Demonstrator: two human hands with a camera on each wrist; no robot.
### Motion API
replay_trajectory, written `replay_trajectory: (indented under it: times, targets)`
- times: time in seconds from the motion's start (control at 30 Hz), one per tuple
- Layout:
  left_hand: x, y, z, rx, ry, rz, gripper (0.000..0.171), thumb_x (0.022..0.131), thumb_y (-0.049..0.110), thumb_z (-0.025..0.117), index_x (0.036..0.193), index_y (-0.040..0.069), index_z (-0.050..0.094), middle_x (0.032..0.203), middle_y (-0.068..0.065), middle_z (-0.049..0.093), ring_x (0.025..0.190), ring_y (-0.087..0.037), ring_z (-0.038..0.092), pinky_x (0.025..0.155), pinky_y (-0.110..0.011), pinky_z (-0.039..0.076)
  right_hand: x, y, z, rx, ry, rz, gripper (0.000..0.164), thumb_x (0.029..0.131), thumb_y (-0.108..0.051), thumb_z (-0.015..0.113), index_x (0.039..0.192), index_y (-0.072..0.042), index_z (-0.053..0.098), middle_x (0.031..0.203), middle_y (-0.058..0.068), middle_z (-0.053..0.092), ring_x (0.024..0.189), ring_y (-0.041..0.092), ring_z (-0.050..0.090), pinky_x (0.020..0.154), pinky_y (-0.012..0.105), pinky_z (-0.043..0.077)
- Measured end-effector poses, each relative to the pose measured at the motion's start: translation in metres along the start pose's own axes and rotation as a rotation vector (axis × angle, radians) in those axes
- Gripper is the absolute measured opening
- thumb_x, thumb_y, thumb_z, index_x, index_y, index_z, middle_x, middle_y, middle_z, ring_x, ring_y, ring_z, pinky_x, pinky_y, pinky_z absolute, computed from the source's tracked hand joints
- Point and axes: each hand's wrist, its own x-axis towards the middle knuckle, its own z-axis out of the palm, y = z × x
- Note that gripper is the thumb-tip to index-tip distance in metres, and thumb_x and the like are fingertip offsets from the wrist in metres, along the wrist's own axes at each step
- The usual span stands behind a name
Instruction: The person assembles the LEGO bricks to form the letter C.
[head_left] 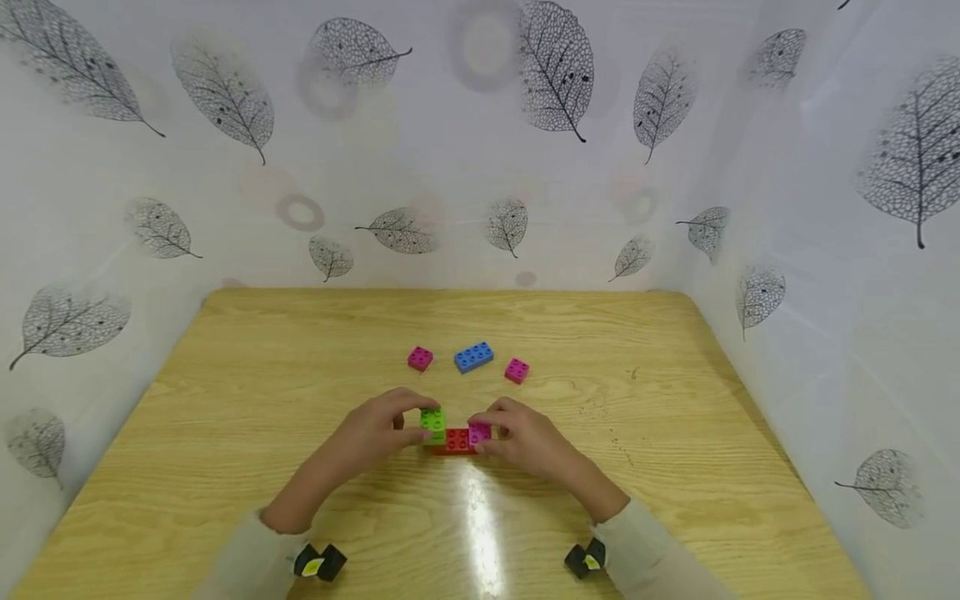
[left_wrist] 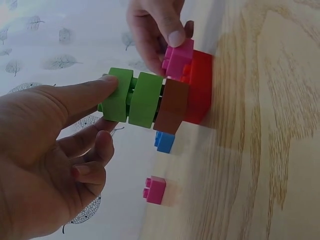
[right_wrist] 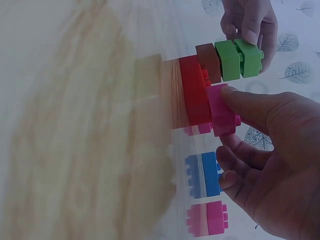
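Observation:
A long red toy brick (head_left: pixel 457 441) lies on the table in front of me. On its left end rises a stack: a brown brick (left_wrist: pixel 171 106) at the bottom, then a lower green brick (left_wrist: pixel 145 100) and an upper green brick (head_left: pixel 431 418). Studs show in the gap between the two green bricks. My left hand (head_left: pixel 375 429) pinches the upper green brick between thumb and fingers. With thumb and fingers, my right hand (head_left: pixel 528 437) holds a pink brick (right_wrist: pixel 222 110) at the red brick's right end. Part of that pink brick is hidden by the fingers in the head view.
Beyond my hands, a blue brick (head_left: pixel 474 357) lies between a left pink brick (head_left: pixel 420 358) and a right pink brick (head_left: pixel 517 371). The wooden table (head_left: pixel 262 350) ends at a white leaf-patterned sheet (head_left: pixel 450 167) behind and along both sides.

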Motion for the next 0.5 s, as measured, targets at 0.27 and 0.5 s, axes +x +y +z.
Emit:
replay_trajectory:
  times: [0.27, 0.5]
  targets:
    - [0.0007, 0.0013, 0.0009, 0.013, -0.001, 0.005, 0.034, 0.093, 0.034, 0.073, 0.126, 0.029, 0.068, 0.12, 0.009, 0.064, 0.079, -0.012, 0.051, 0.063, -0.026, 0.046, 0.0002, 0.0005, 0.0008, 0.002, 0.002, 0.003, 0.036, 0.095, -0.03, 0.072, 0.13, -0.022, 0.069, 0.113, -0.005, 0.062, 0.097, 0.013, 0.061, 0.077, 0.028, 0.05]
    - [0.0018, 0.0007, 0.0026, 0.07, 0.027, 0.021, 0.035, 0.091, 0.034, 0.075, 0.125, 0.03, 0.069, 0.121, 0.011, 0.065, 0.08, -0.01, 0.051, 0.062, -0.025, 0.045, 0.0003, 0.002, 0.001, -0.014, 0.009, -0.009, 0.036, 0.095, -0.031, 0.072, 0.13, -0.022, 0.069, 0.113, -0.005, 0.062, 0.096, 0.012, 0.061, 0.077, 0.027, 0.05]
